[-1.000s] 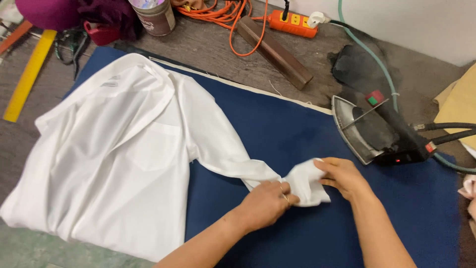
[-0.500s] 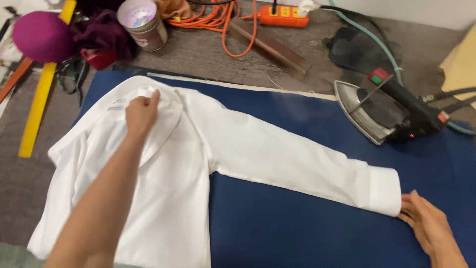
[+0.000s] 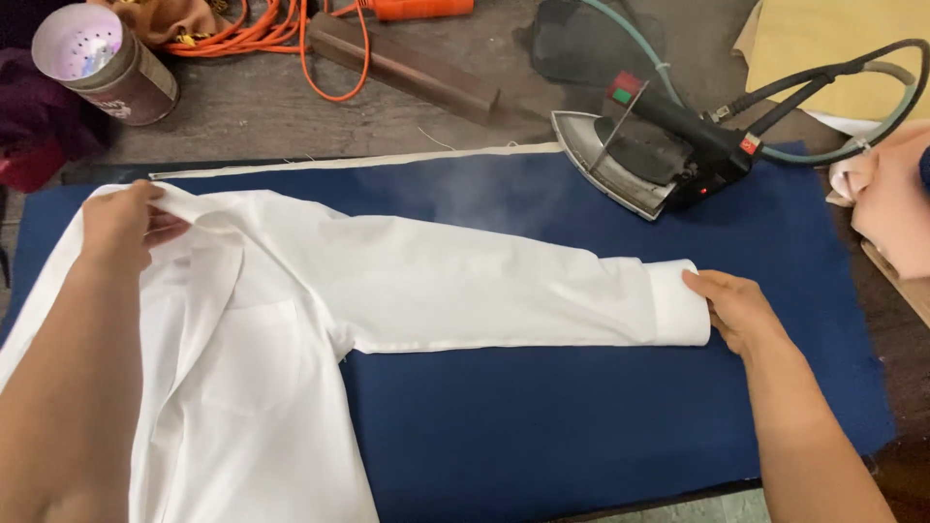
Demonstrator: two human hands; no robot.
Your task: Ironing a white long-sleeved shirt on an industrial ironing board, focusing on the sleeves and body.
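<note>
A white shirt (image 3: 262, 368) lies on a dark blue ironing cloth (image 3: 542, 426), one sleeve (image 3: 484, 291) stretched flat to the right. My left hand (image 3: 121, 225) grips the shirt at the collar and shoulder on the left. My right hand (image 3: 741, 308) pinches the cuff (image 3: 678, 302) at the sleeve's far end. Just beyond the sleeve, a steam iron (image 3: 649, 155) rests tilted on the cloth's back edge, with a haze of steam left of it.
A tin can (image 3: 102, 63) stands at the back left beside dark red cloth. An orange cable (image 3: 281, 34) and a wooden block (image 3: 417, 70) lie behind the cloth. A yellow sheet (image 3: 823, 39) is at back right. Someone else's hand (image 3: 891, 203) shows at the right edge.
A second ago both hands worked the bunched cuff. The sleeve now lies pulled out straight; my left hand has gone to the collar and my right holds the cuff end.
</note>
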